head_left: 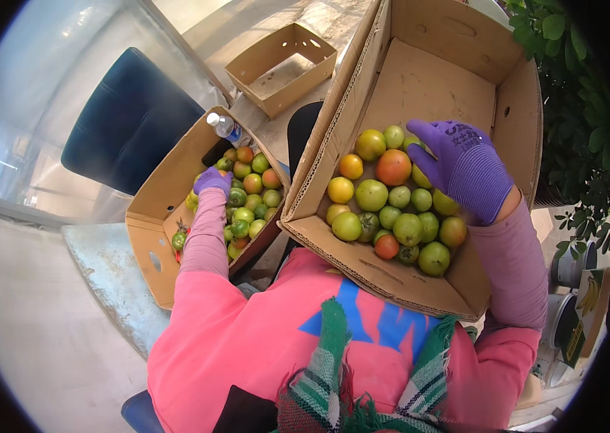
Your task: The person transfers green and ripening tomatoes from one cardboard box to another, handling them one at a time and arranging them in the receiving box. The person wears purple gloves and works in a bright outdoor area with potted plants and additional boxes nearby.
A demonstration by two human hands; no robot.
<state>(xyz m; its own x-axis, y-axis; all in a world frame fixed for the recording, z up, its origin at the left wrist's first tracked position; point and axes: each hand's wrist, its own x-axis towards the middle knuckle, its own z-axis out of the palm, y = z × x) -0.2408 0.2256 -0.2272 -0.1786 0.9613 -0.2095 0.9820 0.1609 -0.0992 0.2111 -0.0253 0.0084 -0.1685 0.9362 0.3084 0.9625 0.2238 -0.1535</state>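
Observation:
Both of my hands wear purple gloves. My left hand (214, 181) reaches into the smaller cardboard box (152, 249) on the left, its fingers curled at an orange tomato (223, 172) and partly hidden. Green and reddish tomatoes (253, 183) lie heaped beside it. Over the larger cardboard box (420, 79) in front of me, my right hand (456, 162) bends its thumb and fingers round a green tomato (413, 143), mostly covered by the glove. Several green, yellow and orange-red tomatoes (372, 195) fill the near end of that box; bare cardboard shows at its far end.
The left box also holds a water bottle (227, 130), a dark flat object (216, 152) and a small green tomato (179, 241) near red bits. Beyond stand another open carton (283, 68) and a dark blue chair back (132, 123). Leafy plants (572, 94) and metal cans (561, 317) line the right.

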